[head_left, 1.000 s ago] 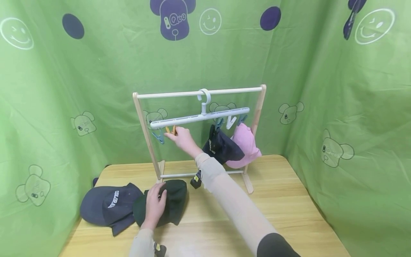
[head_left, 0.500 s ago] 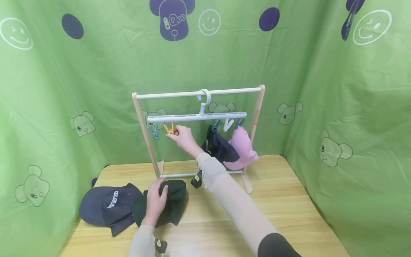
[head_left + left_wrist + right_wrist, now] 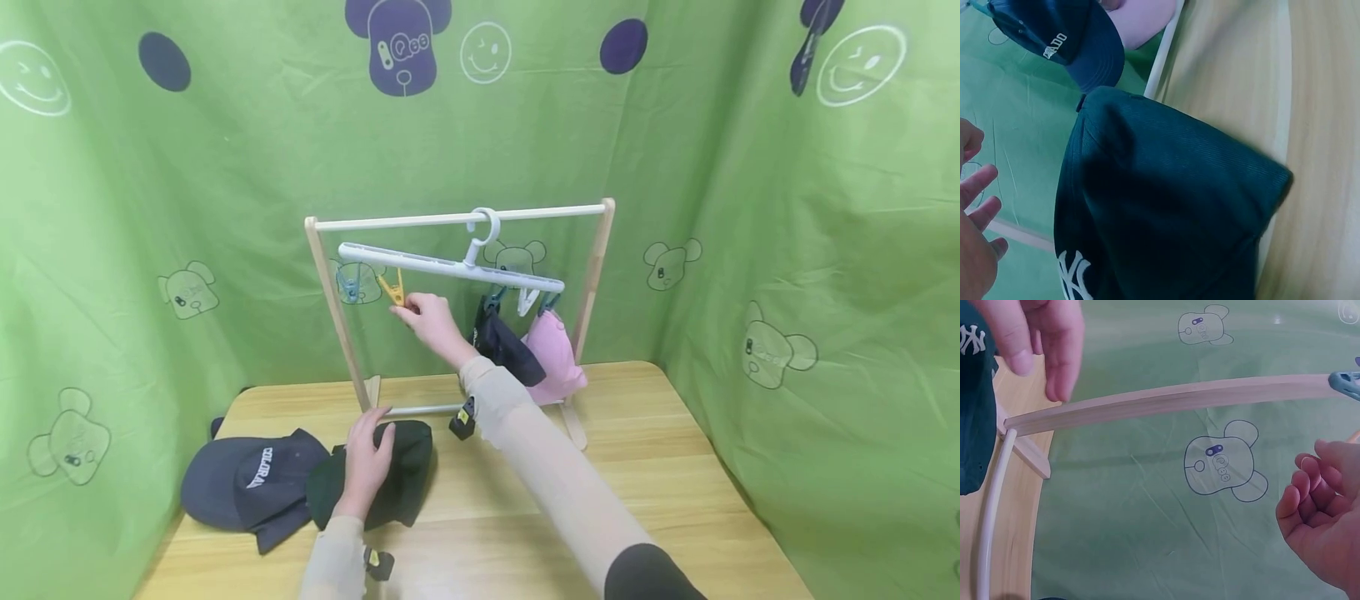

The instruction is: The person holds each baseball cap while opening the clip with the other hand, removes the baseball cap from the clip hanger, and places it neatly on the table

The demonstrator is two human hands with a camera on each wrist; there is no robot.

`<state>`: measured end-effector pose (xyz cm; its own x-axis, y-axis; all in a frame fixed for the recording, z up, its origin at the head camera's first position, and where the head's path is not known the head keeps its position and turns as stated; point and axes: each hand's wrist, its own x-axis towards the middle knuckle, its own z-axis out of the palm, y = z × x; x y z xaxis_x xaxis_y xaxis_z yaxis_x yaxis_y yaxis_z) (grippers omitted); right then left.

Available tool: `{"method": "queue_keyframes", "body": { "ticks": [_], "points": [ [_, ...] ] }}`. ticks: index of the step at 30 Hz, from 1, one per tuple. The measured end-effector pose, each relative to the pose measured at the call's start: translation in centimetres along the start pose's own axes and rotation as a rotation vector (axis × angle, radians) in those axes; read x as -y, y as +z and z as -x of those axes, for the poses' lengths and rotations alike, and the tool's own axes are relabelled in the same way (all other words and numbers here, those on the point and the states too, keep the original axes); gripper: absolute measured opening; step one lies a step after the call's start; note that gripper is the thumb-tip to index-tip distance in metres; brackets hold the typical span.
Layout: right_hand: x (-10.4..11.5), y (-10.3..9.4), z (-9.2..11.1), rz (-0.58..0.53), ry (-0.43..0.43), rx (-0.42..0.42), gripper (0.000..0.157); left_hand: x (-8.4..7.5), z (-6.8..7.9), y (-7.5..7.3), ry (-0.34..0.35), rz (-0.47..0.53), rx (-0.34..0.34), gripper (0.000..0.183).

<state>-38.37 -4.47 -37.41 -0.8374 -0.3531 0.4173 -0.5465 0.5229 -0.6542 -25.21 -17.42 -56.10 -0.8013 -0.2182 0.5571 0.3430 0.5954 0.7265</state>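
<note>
My right hand [image 3: 431, 321] is at the lower end of a yellow clothespin [image 3: 392, 290] under the left side of a white hanger [image 3: 420, 262], thumb and index finger pinching there. In the right wrist view its other fingers [image 3: 1297, 494] curl; the clothespin is mostly cut off. My left hand [image 3: 366, 467] lies over a dark green cap [image 3: 408, 467] on the table. Its fingers [image 3: 982, 212] look loosely spread in the left wrist view. The cap carries a white logo [image 3: 1074, 275]. The hanger tilts, right end lower.
A wooden rack [image 3: 459, 218] bears the hanger. From its right side hang a navy cap [image 3: 510, 346] and a pink cap [image 3: 557, 358] on dark clothespins, with a white clothespin [image 3: 527, 300] between. Another navy cap [image 3: 251, 483] lies at left. A blue clothespin [image 3: 348, 283] hangs at far left.
The hanger's left end has swung up and its right end down, carrying the hung caps lower. The yellow clothespin has shifted slightly up and left. Both hands have hardly moved.
</note>
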Motion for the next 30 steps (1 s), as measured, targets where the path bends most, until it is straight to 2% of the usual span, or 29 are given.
{"method": "queue_keyframes", "body": {
  "ticks": [9,24,30],
  "points": [
    [-0.7,-1.1,0.9,-0.065,0.033,-0.015,0.022,-0.6,-0.4,0.4,0.013,0.02,-0.005,0.03],
    [-2.8,-3.6,2.2,-0.019,0.064,-0.074,0.023,-1.9,-1.3,1.3,0.022,0.053,0.006,0.031],
    [-3.6,-4.9,2.9,-0.013,0.083,-0.092,0.024,-2.6,-1.8,1.7,-0.006,0.065,0.035,0.032]
  ]
}}
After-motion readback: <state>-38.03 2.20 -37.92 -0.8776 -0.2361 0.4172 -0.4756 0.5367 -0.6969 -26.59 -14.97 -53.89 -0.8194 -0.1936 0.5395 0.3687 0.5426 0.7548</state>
